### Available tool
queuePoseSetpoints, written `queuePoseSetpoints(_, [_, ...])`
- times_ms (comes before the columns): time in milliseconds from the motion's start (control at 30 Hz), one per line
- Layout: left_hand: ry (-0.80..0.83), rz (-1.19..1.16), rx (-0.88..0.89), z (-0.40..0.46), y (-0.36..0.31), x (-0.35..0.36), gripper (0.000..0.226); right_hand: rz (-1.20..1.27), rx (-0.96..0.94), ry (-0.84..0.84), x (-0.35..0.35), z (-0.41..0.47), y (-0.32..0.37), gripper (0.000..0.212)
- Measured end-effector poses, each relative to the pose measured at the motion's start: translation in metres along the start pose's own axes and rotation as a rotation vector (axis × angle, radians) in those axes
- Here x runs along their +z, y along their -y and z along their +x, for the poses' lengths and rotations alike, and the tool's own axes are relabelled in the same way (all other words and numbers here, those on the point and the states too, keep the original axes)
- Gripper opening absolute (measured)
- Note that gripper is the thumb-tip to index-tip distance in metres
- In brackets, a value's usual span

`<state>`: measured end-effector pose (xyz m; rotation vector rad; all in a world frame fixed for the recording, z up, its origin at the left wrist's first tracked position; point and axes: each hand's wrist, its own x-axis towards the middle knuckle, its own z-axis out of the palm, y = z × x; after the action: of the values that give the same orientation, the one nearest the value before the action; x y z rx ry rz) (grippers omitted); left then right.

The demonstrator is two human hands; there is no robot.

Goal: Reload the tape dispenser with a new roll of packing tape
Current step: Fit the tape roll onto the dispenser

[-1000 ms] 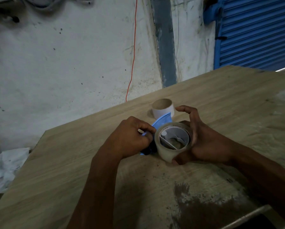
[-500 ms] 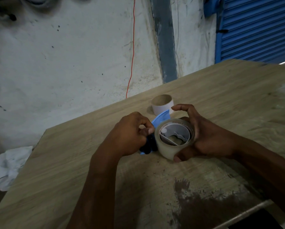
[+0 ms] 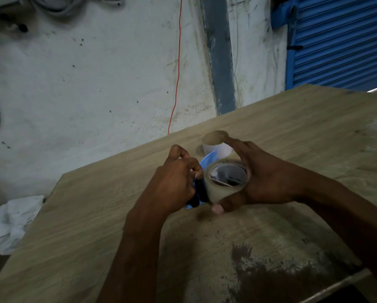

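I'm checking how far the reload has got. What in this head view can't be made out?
- Tape dispenser: mostly hidden behind the left hand and the tape roll; its cutter isn't visible.
- Whether the roll is fully seated: its core is dark and blurred.
- The tape's loose end: not discernible.
- Empty core: partly covered by the right hand.

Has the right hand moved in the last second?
Yes. The right hand has shifted left: its forefinger, earlier beside the empty core, now overlaps it.
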<state>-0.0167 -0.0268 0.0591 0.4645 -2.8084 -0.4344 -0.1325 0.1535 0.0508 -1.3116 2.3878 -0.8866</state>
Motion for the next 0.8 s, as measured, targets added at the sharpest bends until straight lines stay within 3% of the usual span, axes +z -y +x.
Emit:
queuePoseSetpoints(167, [0.004,-0.002,0.011,-0.002,0.001,0.001,0.021,0.004,0.017,-0.03,0.006,0.008,0.004,0.125])
queuePoseSetpoints(400, [0.004,-0.021,0.072,-0.002,0.0,0.002,0.019,-0.031,0.031,0.091,-0.01,0.022,-0.014,0.11])
queuePoseSetpoints(500, [0.018,-0.039,0.077,-0.003,-0.001,0.0,0.018,-0.169,0.008,0.162,-0.013,0.022,-0.008,0.128])
queuePoseSetpoints(600, [0.012,-0.042,0.073,-0.002,0.0,0.0,0.018,-0.198,-0.055,0.08,-0.003,0.024,0.012,0.137])
queuePoseSetpoints(733, [-0.022,-0.011,0.086,-0.004,0.001,0.0,0.019,-0.249,-0.113,-0.041,0.012,0.033,0.015,0.096])
queuePoseSetpoints(800, [-0.027,0.007,0.103,-0.004,0.001,-0.001,0.02,-0.25,-0.076,-0.04,0.011,0.033,0.015,0.086])
